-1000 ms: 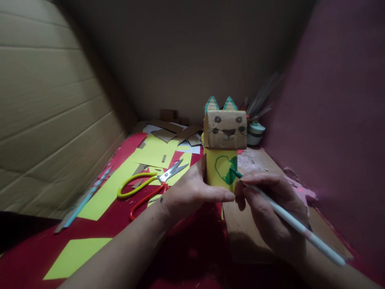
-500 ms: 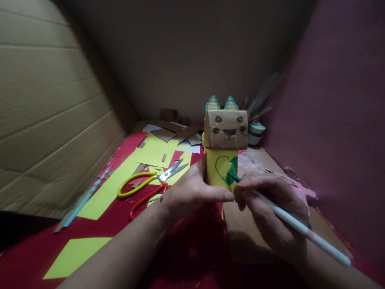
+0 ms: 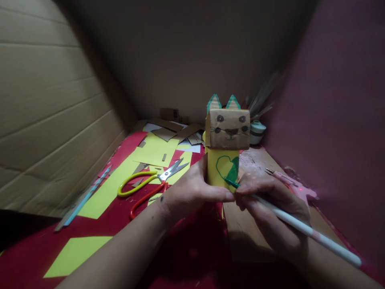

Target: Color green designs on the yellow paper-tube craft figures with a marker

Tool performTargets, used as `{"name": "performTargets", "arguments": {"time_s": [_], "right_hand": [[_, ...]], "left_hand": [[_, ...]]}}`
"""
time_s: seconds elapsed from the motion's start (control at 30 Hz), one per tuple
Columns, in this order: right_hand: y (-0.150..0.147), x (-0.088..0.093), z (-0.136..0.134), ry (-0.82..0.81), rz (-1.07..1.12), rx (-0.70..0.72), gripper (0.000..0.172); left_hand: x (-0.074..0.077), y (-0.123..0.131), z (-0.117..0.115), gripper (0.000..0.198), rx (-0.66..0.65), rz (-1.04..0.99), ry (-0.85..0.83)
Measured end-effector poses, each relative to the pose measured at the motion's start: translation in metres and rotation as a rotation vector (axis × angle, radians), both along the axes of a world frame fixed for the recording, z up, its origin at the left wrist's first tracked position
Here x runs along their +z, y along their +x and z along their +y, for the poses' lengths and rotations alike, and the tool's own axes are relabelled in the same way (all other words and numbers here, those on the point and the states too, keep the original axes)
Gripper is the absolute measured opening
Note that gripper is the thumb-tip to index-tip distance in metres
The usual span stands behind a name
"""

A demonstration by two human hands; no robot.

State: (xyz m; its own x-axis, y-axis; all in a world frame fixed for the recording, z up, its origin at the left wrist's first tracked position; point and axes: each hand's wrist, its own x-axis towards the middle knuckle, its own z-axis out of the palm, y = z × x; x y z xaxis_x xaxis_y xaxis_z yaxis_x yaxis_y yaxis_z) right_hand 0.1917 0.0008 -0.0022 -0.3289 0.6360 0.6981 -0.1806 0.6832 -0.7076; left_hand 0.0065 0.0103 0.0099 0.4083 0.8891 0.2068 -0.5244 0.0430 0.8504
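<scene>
My left hand (image 3: 200,186) is wrapped round the lower left of a cardboard cat figure (image 3: 229,138), holding it upright. The figure has a brown box head with a drawn face, green-edged ears and a yellow body. On that body a green heart outline (image 3: 224,166) is coloured in on its right side. Between the fingers of my right hand (image 3: 270,208) is a white marker (image 3: 296,224), its green tip touching the heart's lower edge. The left hand's far fingers are hidden behind the figure.
Scissors (image 3: 165,176) with yellow and red handles lie open on the red table surface (image 3: 180,249). Yellow paper (image 3: 156,150) and cardboard scraps (image 3: 168,130) spread behind them. A pale lidded jar (image 3: 257,132) and a pink glue gun (image 3: 296,188) are on the right.
The marker tip has moved down towards the heart's lower point, and more of its right side is green. The figure has shifted slightly right.
</scene>
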Motion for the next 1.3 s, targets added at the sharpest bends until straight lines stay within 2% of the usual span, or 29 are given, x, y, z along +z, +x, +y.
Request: {"name": "performTargets", "arguments": {"time_s": [0.23,0.43,0.63,0.9,1.3], "right_hand": [[-0.003,0.0004,-0.0053,-0.084,0.039,-0.027,0.027],[-0.0058,0.0034,-0.0059,-0.051,0.03,-0.005,0.033],[-0.0064,0.0042,-0.0082,-0.042,0.029,-0.091,0.032],[-0.001,-0.0034,-0.004,-0.025,0.021,-0.163,0.028],[-0.0026,0.0007,-0.0059,-0.094,0.047,-0.03,0.029]], "left_hand": [[0.0009,0.0001,-0.0008,0.065,0.005,0.015,-0.008],[0.0007,0.0008,-0.0021,0.064,0.017,0.018,0.004],[-0.001,-0.0003,-0.0018,0.065,0.006,0.014,0.018],[0.001,0.0009,-0.002,0.058,0.001,0.009,0.016],[-0.0007,0.0001,-0.0013,0.061,-0.014,0.003,0.011]]}}
